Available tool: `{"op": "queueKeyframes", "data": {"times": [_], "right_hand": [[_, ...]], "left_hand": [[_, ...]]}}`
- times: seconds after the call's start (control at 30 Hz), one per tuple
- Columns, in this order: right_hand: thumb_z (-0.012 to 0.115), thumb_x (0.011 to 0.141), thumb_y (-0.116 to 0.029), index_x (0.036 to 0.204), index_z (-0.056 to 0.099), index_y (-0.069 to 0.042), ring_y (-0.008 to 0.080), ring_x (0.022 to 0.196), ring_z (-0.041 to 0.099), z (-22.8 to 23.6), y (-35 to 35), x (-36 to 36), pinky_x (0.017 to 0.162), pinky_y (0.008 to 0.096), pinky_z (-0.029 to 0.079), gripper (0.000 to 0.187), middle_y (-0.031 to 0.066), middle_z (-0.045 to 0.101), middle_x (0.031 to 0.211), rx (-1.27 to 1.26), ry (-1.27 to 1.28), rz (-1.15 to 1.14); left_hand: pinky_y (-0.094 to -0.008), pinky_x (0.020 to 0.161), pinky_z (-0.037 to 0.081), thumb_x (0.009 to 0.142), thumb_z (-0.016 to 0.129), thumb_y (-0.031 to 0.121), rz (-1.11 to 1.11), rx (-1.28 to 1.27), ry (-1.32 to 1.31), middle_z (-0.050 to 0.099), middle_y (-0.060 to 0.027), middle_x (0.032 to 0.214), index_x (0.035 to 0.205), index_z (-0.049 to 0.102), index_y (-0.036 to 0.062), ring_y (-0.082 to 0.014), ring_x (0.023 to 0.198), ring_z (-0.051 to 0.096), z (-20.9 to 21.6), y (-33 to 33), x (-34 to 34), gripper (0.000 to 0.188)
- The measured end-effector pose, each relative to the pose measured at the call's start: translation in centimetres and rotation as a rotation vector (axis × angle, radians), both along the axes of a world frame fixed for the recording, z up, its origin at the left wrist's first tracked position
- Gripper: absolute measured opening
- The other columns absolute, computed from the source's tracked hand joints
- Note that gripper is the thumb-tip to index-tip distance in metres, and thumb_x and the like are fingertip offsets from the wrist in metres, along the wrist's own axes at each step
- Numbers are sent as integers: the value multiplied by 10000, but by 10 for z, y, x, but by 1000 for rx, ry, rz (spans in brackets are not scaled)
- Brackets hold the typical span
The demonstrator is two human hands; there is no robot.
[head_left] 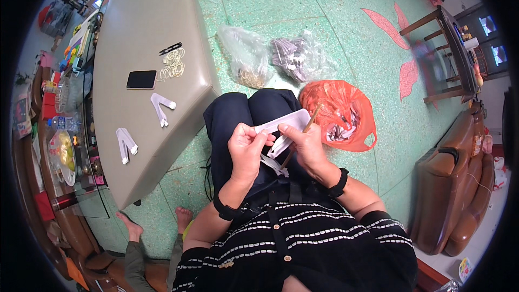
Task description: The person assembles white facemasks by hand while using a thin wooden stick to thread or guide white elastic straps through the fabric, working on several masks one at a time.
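Over my lap, a pale lilac-white fabric strip [293, 119] stretches between my two hands. My left hand [246, 150] is closed, its thumb and fingertips pinching the strip's left end. My right hand [307, 145] is closed round the strip, thumb on top, and also grips a thin brown stick [315, 115] that slants up past the fingers. A loose whitish tail [275, 166] hangs below the hands. Two folded strips, one nearer me [125, 145] and one farther [161, 109], lie on the grey padded bench [148, 21] to my left.
On the bench are a phone [141, 79], black thread snips [171, 49] and cream elastic loops [172, 65]. Clear bags of loops [243, 48] and lilac strips [292, 57] lie on the floor beyond my knees. A red plastic bag [324, 94] sits by my right knee. Another person's bare feet [131, 226] show lower left.
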State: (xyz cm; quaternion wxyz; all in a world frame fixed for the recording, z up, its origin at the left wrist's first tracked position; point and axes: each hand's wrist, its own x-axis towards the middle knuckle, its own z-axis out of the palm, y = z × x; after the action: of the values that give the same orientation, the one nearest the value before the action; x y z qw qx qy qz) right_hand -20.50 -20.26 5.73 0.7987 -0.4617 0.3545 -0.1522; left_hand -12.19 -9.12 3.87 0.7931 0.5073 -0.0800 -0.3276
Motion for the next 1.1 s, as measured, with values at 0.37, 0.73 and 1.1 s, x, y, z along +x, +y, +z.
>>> {"op": "queueKeyframes", "data": {"times": [0.37, 0.73, 1.1], "right_hand": [[670, 813, -198, 731, 619, -3, 32, 569, 462, -15, -22, 2, 480, 227, 368, 218, -41, 544, 628, -265, 47, 153], [616, 845, -218, 795, 582, -38, 34, 515, 437, 8, -24, -5, 455, 192, 318, 190, -21, 537, 619, -24, 110, 597], [511, 760, -177, 733, 563, -21, 67, 338, 337, -14, -22, -6, 315, 223, 217, 167, 55, 551, 582, 249, 184, 661]], "left_hand": [[-221, 670, 470, 855, 565, 25, -411, 44, 89, 606, -47, 849, 1034, 553, -32, -92, 724, 575, -11, 18, 16, 188], [-158, 464, 350, 863, 601, 111, -439, 147, 28, 603, 4, 750, 929, 588, 22, -19, 573, 509, -4, 19, 30, 112], [-209, 575, 449, 870, 590, 119, -420, 246, -224, 621, -9, 788, 969, 597, -24, -44, 685, 548, -8, 18, 19, 174]]}}
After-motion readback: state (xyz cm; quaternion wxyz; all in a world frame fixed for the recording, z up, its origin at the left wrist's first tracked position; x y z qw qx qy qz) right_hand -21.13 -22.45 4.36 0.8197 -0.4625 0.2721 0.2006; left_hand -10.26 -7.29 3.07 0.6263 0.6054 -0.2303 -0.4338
